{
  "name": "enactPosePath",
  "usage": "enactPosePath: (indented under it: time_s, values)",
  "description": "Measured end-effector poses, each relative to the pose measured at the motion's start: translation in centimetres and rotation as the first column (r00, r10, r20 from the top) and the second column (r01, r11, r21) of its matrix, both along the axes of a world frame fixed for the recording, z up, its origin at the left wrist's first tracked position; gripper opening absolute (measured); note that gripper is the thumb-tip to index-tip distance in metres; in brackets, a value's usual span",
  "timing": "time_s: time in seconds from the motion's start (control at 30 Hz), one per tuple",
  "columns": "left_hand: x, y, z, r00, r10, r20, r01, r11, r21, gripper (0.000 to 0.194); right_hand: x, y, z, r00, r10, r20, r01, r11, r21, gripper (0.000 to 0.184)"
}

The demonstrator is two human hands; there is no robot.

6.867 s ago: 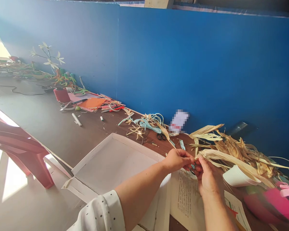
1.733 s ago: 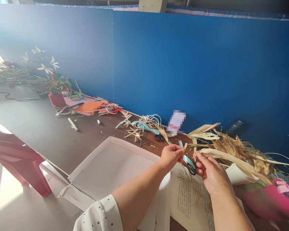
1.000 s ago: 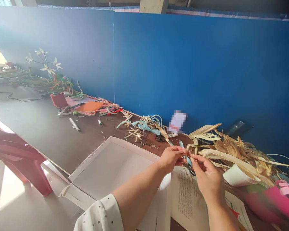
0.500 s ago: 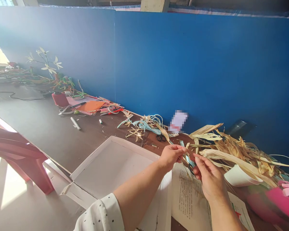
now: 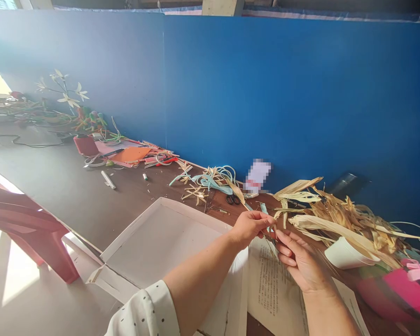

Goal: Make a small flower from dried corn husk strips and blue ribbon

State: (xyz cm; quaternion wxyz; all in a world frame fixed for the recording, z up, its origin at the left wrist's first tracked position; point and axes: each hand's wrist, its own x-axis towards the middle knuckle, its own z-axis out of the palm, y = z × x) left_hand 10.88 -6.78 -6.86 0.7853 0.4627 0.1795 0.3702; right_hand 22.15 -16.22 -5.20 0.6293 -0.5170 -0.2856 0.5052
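My left hand (image 5: 254, 227) pinches a narrow strip of dried corn husk (image 5: 272, 229) between thumb and fingers, above the printed paper (image 5: 275, 289). Close beside it, my right hand (image 5: 301, 261) has thumb and forefinger closed at the strip's lower end. Its other fingers are curled, and whether they hold anything more is hidden. A thin dark piece and a pale blue strip (image 5: 263, 208) show around the fingertips. A pile of dried corn husks (image 5: 336, 214) lies to the right of both hands. Black-handled scissors (image 5: 233, 199) rest on the table behind my left hand.
An open white box lid (image 5: 161, 242) lies under my left forearm. Husk flowers (image 5: 196, 192) and blue strips sit along the blue partition (image 5: 231, 93). A tipped white cup (image 5: 350, 253) and a pink object (image 5: 406, 289) stand right. A red chair (image 5: 38, 224) is left.
My right hand has turned and its fingertips have come nearer to my left fingertips. Dark rings like scissor handles, seen at my right fingers before, no longer show clearly. The view shifts slightly.
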Motion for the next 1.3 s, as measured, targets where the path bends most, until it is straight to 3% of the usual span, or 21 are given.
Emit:
enactPosePath:
  time_s: [0.2,0.7,1.3]
  values:
    - [0.0,0.0,0.1,1.000,0.010,0.003,-0.010,1.000,-0.021,0.045,0.0,-0.2,0.1,1.000,-0.025,-0.018,0.024,0.999,-0.030,0.032]
    - [-0.2,0.2,0.2,1.000,0.005,0.001,-0.005,0.999,-0.052,0.047,0.2,-0.7,-0.2,0.983,0.048,0.175,-0.042,0.998,-0.036,0.030]
    - [-0.2,0.2,0.1,1.000,0.009,0.027,-0.009,1.000,-0.026,0.045,0.1,-0.8,0.1,0.992,0.059,0.116,-0.056,0.998,-0.027,0.031]
